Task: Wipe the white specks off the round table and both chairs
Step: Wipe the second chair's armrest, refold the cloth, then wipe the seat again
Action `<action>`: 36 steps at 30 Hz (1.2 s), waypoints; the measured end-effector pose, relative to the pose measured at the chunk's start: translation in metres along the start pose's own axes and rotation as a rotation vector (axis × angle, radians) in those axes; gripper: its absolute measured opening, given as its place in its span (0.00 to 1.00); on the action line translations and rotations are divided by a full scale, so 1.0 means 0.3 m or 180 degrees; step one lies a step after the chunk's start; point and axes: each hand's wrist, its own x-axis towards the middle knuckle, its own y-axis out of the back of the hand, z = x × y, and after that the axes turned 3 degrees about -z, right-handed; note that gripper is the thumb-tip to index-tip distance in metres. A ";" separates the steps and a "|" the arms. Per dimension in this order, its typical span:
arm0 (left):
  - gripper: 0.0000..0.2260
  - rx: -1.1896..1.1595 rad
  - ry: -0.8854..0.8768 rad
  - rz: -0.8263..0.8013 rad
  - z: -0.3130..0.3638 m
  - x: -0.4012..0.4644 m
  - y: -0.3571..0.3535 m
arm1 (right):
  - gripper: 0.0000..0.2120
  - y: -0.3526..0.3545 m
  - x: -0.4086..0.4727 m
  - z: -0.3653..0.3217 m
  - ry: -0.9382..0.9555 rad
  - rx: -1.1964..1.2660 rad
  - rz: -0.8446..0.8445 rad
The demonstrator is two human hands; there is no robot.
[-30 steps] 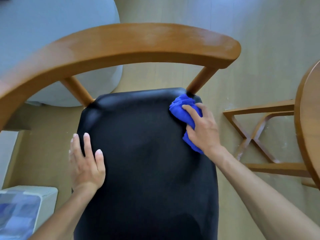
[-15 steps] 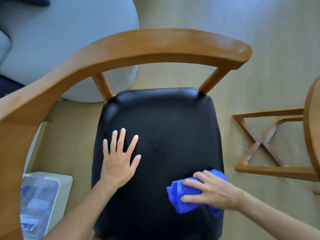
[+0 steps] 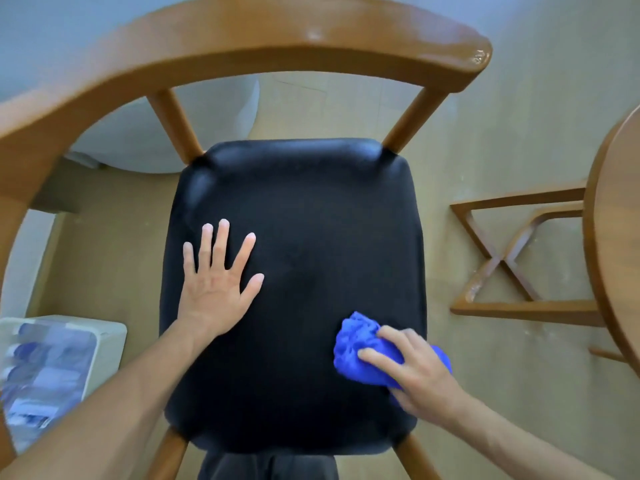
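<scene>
**Finishing the seat with the cloth**

While your left hand (image 3: 216, 289) lies flat with spread fingers on the left half of the black seat (image 3: 311, 220), your right hand (image 3: 420, 370) grips the bunched blue cloth (image 3: 360, 348) at the seat's lower right, close to the edge. Press the cloth flat rather than balled, so more of it meets the leather, and sweep in overlapping strokes toward one edge; I judge specks would otherwise just scatter. No specks show plainly on the seat from this view.

Pale marks sit on the right tip of the backrest (image 3: 479, 57) at the upper right, so that rail likely wants a pass too. At the right edge of the frame is the table (image 3: 620, 237), with its crossed base (image 3: 502, 261) carrying whitish smudges. A pale round seat (image 3: 166, 136) stands at the upper left behind the chair, and a white box (image 3: 104, 336) at the lower left. The backrest's posts crowd the seat's far corners.
</scene>
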 end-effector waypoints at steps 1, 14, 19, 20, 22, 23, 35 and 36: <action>0.30 -0.0022 0.0013 -0.0049 -0.002 0.000 0.006 | 0.27 -0.009 -0.081 -0.030 0.0296 -0.0048 -0.0307; 0.28 -0.0333 0.0031 -0.0194 -0.026 -0.001 0.049 | 0.27 0.129 0.278 0.162 -0.1400 0.0208 0.0886; 0.26 -0.0653 0.0039 -0.0285 -0.036 0.006 0.076 | 0.26 -0.052 0.275 -0.204 -0.0348 0.0256 0.0678; 0.27 -0.0683 0.0053 -0.0283 -0.034 0.007 0.079 | 0.26 -0.100 0.277 -0.295 -0.0151 0.0236 0.0479; 0.27 -0.0672 0.0045 -0.0280 -0.035 0.008 0.082 | 0.26 -0.159 0.293 -0.417 -0.0129 0.0271 0.0194; 0.27 -0.0656 0.0037 -0.0287 -0.036 0.010 0.082 | 0.27 -0.162 0.300 -0.435 -0.0148 0.0307 0.0110; 0.28 -0.0601 0.0105 -0.0564 -0.015 0.007 0.121 | 0.31 -0.049 0.219 -0.372 -0.0358 0.0003 0.0079; 0.28 -0.0593 0.0106 -0.0577 -0.013 0.006 0.121 | 0.31 -0.049 0.212 -0.377 -0.0480 0.0038 0.0111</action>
